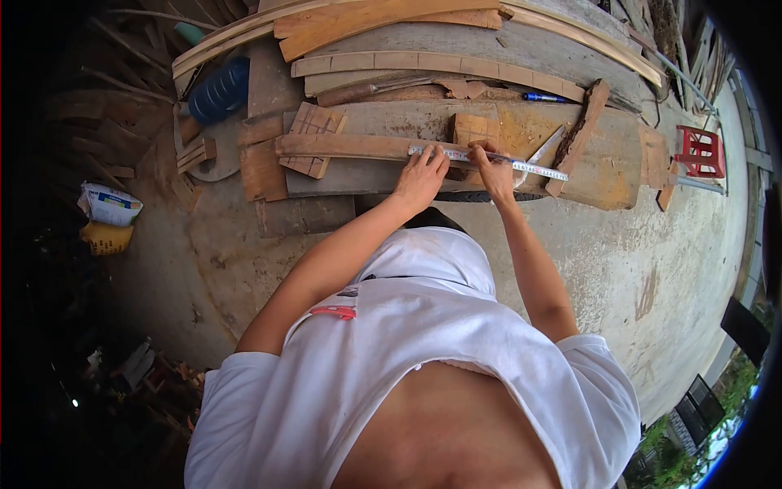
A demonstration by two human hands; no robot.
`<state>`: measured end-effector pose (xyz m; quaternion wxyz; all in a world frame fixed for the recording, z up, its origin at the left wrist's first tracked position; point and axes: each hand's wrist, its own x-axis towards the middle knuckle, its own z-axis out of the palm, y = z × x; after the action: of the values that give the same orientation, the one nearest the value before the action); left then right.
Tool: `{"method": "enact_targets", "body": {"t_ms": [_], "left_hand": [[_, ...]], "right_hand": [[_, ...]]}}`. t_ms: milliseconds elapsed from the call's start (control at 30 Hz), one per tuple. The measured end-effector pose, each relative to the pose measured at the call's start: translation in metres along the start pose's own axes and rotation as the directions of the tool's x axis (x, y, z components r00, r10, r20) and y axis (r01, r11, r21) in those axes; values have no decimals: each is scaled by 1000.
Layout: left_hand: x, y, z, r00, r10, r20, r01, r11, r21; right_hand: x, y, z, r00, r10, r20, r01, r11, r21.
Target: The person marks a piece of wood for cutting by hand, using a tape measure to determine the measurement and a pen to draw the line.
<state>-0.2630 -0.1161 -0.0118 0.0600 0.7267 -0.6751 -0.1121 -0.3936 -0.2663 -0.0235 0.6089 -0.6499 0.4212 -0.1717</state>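
Note:
A narrow wooden strip (346, 147) lies across the bench, its left part over a short block with pencilled lines (316, 134). Along its right part runs a white measuring tape (540, 170), reaching out past the wood. My left hand (420, 177) presses the tape's left part against the strip with bent fingers. Just to the right, my right hand (494, 173) is closed in a pinch by the tape, around a slim, dark, pen-like thing partly hidden by the fingers. Behind both hands sits a small wood block (475, 128).
A blue pen (544, 97) and a rough bark-edged stick (580, 134) lie on the bench. Long boards (440, 62) are stacked behind. Left stands a blue plastic bottle (220, 90); on the floor are bags (110, 205) and, right, a red stool (699, 152).

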Motion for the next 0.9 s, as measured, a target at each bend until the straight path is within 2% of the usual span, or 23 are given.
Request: {"method": "enact_targets", "body": {"t_ms": [33, 133, 233, 333, 467, 667, 733, 900], "left_hand": [[0, 0, 0, 1000, 1, 2, -1, 1000, -1], [0, 1, 1, 1000, 5, -6, -5, 1000, 8], [0, 0, 3, 1000, 10, -10, -9, 1000, 26], [1, 0, 5, 1000, 6, -15, -6, 1000, 17], [0, -1, 5, 1000, 8, -17, -7, 1000, 22], [1, -1, 5, 1000, 5, -7, -5, 1000, 24], [1, -1, 3, 1000, -1, 22, 1, 1000, 7], [1, 0, 4, 1000, -11, 13, 11, 1000, 15]], "right_hand": [[0, 3, 3, 999, -9, -40, 6, 997, -71], [2, 6, 5, 995, -72, -66, 66, 993, -93], [0, 0, 4, 995, -99, -23, 93, 976, -199], [-1, 0, 8, 986, -160, -37, 149, 967, -205], [-2, -4, 6, 996, -89, -11, 83, 965, -248], [-2, -7, 5, 993, -114, 34, 119, 938, -327], [-1, -6, 8, 987, -161, -25, 145, 939, -311], [-3, -7, 6, 984, -176, -7, 165, 933, -320]]}}
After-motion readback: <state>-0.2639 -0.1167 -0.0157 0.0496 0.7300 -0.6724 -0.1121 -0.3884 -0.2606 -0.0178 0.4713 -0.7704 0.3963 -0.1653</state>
